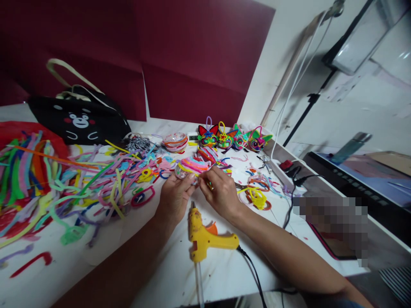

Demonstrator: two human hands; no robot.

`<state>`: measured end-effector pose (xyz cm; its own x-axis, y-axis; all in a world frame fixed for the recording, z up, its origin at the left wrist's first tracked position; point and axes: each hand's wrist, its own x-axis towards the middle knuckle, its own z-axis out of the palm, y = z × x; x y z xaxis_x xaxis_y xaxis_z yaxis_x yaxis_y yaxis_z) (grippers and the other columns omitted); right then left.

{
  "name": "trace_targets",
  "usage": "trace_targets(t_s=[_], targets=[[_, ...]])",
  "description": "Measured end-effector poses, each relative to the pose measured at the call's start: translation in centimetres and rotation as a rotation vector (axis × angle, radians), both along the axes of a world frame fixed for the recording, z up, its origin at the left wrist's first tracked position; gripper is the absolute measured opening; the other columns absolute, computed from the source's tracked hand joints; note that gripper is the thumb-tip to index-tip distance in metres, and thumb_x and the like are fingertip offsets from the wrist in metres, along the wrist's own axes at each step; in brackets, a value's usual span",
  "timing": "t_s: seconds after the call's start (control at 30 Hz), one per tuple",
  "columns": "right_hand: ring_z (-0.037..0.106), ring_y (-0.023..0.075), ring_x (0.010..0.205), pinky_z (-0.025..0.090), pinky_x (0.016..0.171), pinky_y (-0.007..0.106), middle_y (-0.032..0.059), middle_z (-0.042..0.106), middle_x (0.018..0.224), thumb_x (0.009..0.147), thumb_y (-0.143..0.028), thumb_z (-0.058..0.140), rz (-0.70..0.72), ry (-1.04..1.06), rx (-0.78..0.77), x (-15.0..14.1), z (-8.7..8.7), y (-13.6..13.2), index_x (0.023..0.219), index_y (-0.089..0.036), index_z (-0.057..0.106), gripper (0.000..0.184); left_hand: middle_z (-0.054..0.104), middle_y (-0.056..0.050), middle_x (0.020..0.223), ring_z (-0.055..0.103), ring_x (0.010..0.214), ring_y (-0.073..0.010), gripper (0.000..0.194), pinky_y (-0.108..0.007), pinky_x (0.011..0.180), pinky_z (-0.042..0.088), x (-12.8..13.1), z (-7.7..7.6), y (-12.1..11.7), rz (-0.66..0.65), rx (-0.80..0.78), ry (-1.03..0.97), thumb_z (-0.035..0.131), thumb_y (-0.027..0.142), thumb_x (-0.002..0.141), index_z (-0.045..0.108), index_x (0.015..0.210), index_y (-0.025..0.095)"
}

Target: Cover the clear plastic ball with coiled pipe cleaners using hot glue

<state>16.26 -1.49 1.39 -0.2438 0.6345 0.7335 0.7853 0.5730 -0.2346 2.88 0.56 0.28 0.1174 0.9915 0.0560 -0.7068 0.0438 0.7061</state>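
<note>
My left hand [175,194] is closed around a clear plastic half ball [192,164] wrapped in pink, orange, yellow and purple pipe-cleaner stripes. At the ball's near right edge, the fingers of my right hand [221,188] are pinched together on a yellow pipe cleaner, mostly hidden by the fingers. Just below both hands lies a yellow hot glue gun [201,239], its nozzle pointing up toward them and a clear glue stick [199,282] sticking out of its back. A second striped piece [207,155] sits right behind the held ball.
Heaped pipe cleaners [96,179] cover the left side. Several finished cat-faced ornaments [224,139] and another striped clear ball [175,142] stand at the back. A black bag [80,119] leans at the rear left. A power strip [287,171], cords and a phone [334,244] lie right.
</note>
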Motion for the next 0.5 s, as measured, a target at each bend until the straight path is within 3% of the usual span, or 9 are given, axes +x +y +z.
trace_targets(t_s=[0.5], targets=[[0.062,0.0176,0.075,0.047,0.066,0.026,0.0070,0.065,0.083,0.100,-0.023,0.047,0.020,-0.013,-0.046,-0.15,-0.10,-0.24,0.087,-0.019,0.063,0.021,0.070,0.003,0.072,0.068,0.065,-0.0121,0.033,-0.020,0.062,0.051,0.22,0.12,-0.12,0.183,-0.070,0.113,0.083,0.009,0.059,0.061,0.082,0.018]])
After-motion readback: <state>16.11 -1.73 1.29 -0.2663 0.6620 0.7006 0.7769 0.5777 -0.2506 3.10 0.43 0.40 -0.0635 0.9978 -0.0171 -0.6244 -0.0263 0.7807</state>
